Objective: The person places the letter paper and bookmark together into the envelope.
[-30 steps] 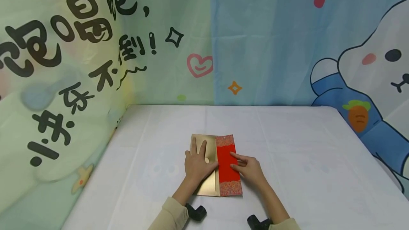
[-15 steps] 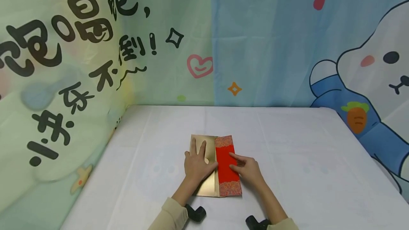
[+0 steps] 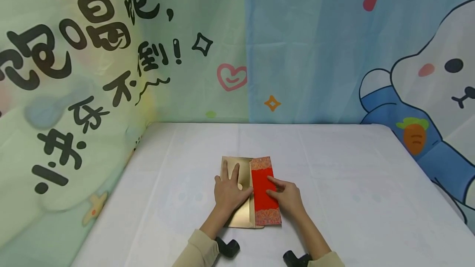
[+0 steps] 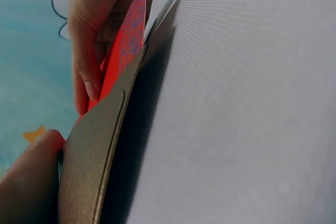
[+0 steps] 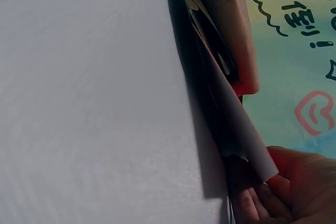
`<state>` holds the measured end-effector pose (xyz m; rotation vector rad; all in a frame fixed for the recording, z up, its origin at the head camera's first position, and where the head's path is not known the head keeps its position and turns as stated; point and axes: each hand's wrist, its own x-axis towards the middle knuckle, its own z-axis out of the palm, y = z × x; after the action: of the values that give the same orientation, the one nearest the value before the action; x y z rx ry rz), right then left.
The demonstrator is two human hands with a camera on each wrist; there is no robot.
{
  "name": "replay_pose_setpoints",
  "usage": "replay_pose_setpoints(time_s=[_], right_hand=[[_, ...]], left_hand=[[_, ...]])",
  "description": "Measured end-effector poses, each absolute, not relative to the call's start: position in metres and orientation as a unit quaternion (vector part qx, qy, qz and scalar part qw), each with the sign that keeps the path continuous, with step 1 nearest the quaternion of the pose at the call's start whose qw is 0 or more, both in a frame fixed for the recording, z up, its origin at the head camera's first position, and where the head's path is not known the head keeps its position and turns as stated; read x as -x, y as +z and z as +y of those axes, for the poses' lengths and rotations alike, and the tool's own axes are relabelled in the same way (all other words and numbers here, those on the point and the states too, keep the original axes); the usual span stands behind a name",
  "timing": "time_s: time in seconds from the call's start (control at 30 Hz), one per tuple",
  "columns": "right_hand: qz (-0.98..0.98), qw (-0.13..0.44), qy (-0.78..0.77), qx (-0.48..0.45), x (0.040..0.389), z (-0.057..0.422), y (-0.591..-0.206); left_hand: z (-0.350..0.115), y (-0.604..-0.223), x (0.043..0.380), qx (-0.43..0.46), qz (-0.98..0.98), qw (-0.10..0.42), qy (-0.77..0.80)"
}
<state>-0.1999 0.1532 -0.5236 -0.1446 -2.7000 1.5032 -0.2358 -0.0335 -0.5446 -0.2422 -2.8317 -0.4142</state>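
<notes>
A gold card lies on the white table, with a red paper panel along its right side. Orange-red patterning covers both ends of the panel. Fingers spread, my left hand rests on the gold part, its thumb reaching the panel's left edge. My right hand pinches the panel's right edge, which stands raised off the table in the right wrist view, where the panel's underside looks grey. In the left wrist view the gold card appears edge-on, and the red panel tilts up behind it.
The white-covered table stretches around the card. Printed cloth backdrops stand behind it and on the left. Black wrist devices sit at both beige cuffs.
The red panel has shifted slightly; its near end is a little farther from me and a sliver of gold shows beneath it. My left hand stays in place and my right hand has barely moved.
</notes>
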Motion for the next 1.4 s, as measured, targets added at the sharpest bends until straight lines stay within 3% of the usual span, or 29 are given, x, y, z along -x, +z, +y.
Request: replay_pose_setpoints(time_s=[0.4, 1.4], right_hand=[[-0.862, 0.001, 0.499, 0.084, 0.204, 0.15, -0.523], [-0.87, 0.012, 0.488, 0.069, 0.204, 0.14, -0.524]], left_hand=[[-0.034, -0.545, 0.238, 0.078, -0.98, 0.123, -0.134], [-0.034, -0.545, 0.237, 0.077, -0.979, 0.121, -0.148]])
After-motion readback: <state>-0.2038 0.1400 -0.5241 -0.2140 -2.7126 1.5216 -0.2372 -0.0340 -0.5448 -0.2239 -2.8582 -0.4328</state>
